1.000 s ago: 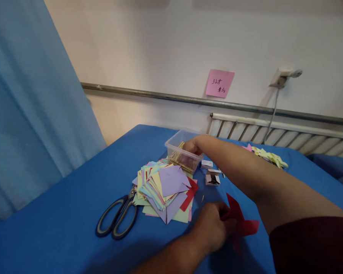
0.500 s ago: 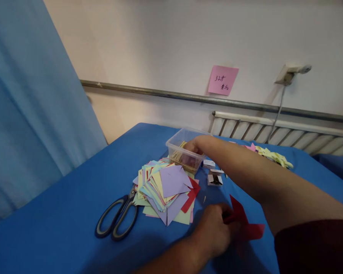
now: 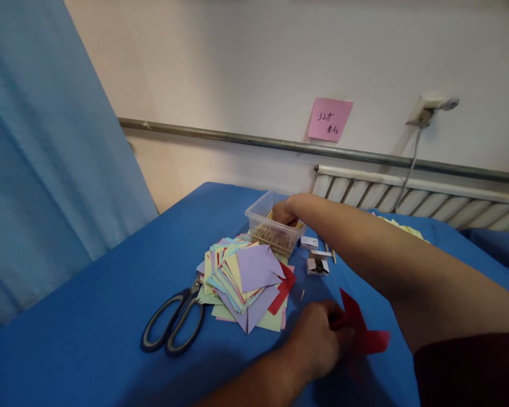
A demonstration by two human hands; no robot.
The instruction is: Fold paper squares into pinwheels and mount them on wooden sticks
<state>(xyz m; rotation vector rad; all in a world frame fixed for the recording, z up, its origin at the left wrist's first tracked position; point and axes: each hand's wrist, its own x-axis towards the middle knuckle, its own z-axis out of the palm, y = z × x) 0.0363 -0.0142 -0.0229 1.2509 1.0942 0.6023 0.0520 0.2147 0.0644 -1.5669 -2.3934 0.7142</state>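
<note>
My left hand (image 3: 318,339) pinches a red folded paper piece (image 3: 360,330) low on the blue cloth. My right hand (image 3: 285,212) reaches into a clear plastic box (image 3: 259,217) of thin wooden sticks (image 3: 275,236); its fingers are curled among them, and I cannot tell whether it grips one. A fanned stack of coloured paper squares (image 3: 246,280) lies in front of the box. Black-handled scissors (image 3: 173,319) rest to the left of the stack.
Two small open boxes (image 3: 317,261) sit right of the plastic box. Yellow folded paper pieces (image 3: 401,227) lie beyond my right arm. A blue curtain (image 3: 38,169) hangs on the left. A pink note (image 3: 330,118), a rail and a radiator are on the wall behind.
My right hand has dipped slightly deeper into the plastic box. My left hand holds the red paper in much the same spot. The view shifted a little.
</note>
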